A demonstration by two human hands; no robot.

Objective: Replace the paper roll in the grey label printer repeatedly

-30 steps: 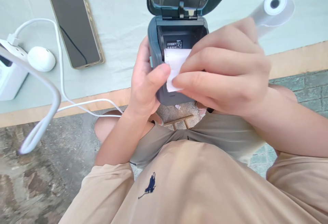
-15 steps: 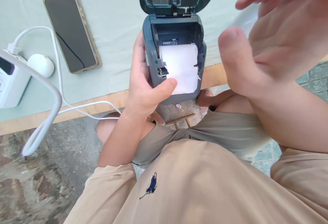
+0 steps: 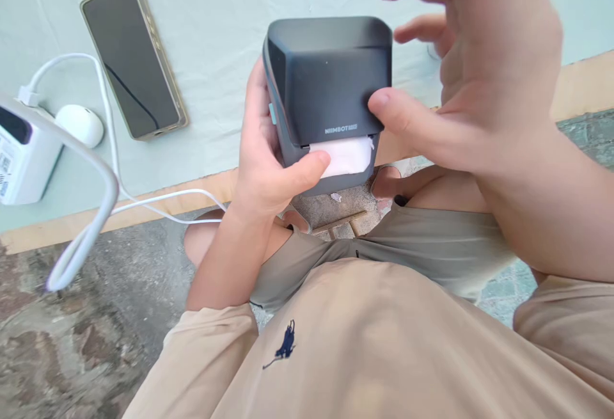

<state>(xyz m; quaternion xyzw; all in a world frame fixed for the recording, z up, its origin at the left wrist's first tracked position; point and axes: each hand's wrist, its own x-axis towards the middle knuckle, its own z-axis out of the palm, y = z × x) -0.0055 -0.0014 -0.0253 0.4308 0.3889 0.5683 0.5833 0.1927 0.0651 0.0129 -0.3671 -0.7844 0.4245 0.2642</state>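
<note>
Snugly, the left hand (image 3: 266, 173) clasps a closed printer (image 3: 330, 80), paper (image 3: 349, 155) protruding; the right hand (image 3: 494, 80) spreads empty.

1. Left hand (image 3: 268, 166): fingers mostly hidden behind printer (image 3: 338, 184).
2. Paper (image 3: 352, 157) partly covered by left thumb; upper part concealed under lid (image 3: 336, 80).
3. Small marking after "NIIMBOT" can't be read.
4. Right hand (image 3: 503, 73) blurred, clipped by top edge.
5. White box (image 3: 36, 166) cut off at left edge; label can't be read.
</note>
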